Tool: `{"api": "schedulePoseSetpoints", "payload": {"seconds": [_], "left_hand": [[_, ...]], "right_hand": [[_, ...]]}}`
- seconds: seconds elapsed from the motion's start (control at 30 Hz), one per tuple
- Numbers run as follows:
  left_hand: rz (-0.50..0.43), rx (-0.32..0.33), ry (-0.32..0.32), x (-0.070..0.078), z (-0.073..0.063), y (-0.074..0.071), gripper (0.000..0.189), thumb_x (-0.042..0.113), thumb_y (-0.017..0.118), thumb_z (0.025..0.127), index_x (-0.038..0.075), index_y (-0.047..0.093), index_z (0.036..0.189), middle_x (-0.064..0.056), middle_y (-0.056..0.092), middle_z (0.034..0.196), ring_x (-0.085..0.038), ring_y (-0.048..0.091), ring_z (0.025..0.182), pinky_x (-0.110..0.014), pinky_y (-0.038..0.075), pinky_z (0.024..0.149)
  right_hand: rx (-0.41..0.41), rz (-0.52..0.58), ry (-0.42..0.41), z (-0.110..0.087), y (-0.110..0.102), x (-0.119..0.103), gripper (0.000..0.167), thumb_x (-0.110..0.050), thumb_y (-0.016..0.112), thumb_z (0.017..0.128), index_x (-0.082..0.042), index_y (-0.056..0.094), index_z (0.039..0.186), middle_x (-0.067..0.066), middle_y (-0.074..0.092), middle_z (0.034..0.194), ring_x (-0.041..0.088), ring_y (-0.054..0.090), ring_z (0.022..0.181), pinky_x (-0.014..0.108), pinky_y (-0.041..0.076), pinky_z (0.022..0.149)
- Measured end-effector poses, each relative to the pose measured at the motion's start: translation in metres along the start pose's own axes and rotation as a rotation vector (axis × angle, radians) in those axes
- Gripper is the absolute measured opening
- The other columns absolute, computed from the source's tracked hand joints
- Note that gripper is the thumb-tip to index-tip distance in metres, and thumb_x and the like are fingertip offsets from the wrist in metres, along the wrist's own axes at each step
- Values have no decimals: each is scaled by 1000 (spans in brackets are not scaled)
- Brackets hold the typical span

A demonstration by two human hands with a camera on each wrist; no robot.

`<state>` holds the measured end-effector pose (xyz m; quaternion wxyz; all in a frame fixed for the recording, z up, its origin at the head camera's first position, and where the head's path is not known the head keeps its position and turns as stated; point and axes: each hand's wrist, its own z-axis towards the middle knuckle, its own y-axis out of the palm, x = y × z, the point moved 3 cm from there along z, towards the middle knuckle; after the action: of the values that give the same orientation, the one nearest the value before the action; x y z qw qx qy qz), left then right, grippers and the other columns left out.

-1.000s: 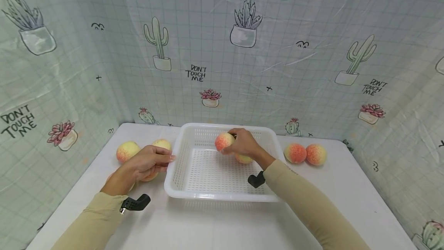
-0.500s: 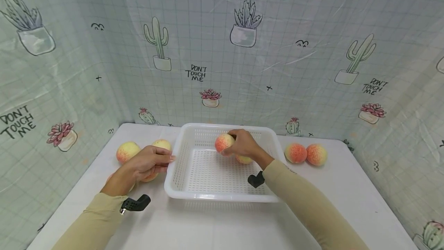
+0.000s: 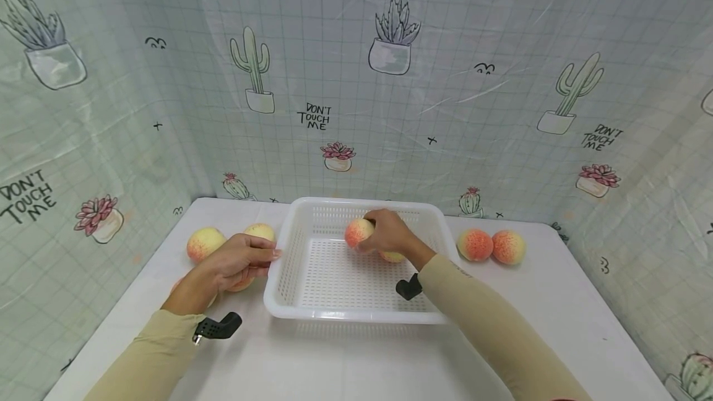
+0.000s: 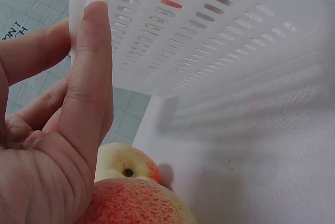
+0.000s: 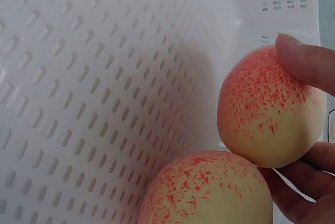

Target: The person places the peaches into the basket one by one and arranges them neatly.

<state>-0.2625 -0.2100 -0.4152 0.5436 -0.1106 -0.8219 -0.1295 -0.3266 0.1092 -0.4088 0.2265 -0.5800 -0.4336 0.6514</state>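
A white perforated plastic basket stands mid-table. My left hand pinches its left rim between thumb and fingers; the left wrist view shows the fingers at the basket wall. Inside the basket, my right hand grips a red and yellow peach, thumb on one side and fingers on the other. A second peach lies in the basket right beside the held one, partly hidden under my right hand in the head view.
Two peaches, one against the other, sit right of the basket. Several more lie left of it, among them a yellowish peach and another by the rim; my left hand partly covers some. A patterned curtain surrounds the white table.
My right hand has lowered slightly with the peach inside the basket. The left hand keeps its place on the rim.
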Motion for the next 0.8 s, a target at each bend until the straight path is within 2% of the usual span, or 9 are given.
{"api": "schedulePoseSetpoints", "payload": {"seconds": [0.23,0.4,0.53,0.67,0.8], "left_hand": [[8,17,-5,0,-1,0,42,12,77,95,-7,64,130,-7,79,102,-18,79,87,-25,65,74],[15,27,-10,1,-1,0,43,13,76,96,-6,63,132,-7,79,102,-18,79,86,-24,65,72],[26,23,-10,1,0,0,43,14,76,96,-6,63,132,-7,79,102,-17,79,85,-23,64,71],[39,28,-14,1,1,0,45,14,76,96,-7,62,133,-7,80,102,-16,79,83,-22,64,69],[44,40,-17,1,0,0,47,15,76,96,-7,61,135,-6,79,101,-15,78,83,-23,64,71]], "right_hand": [[-18,-126,-2,3,4,0,54,-34,91,70,-13,74,116,0,73,104,19,63,95,56,50,98],[-44,-241,11,3,7,-3,62,-38,91,71,-12,71,123,2,71,110,21,63,100,56,48,97],[-69,-322,32,0,7,-6,70,-39,90,74,-12,65,134,5,67,117,24,62,107,57,48,101],[-82,-318,39,-5,3,-8,79,-41,91,75,-12,60,142,8,66,127,28,61,118,59,46,106],[-89,-250,30,-8,-6,-9,80,-39,92,76,-10,59,144,11,65,136,30,60,127,60,45,108]]}}
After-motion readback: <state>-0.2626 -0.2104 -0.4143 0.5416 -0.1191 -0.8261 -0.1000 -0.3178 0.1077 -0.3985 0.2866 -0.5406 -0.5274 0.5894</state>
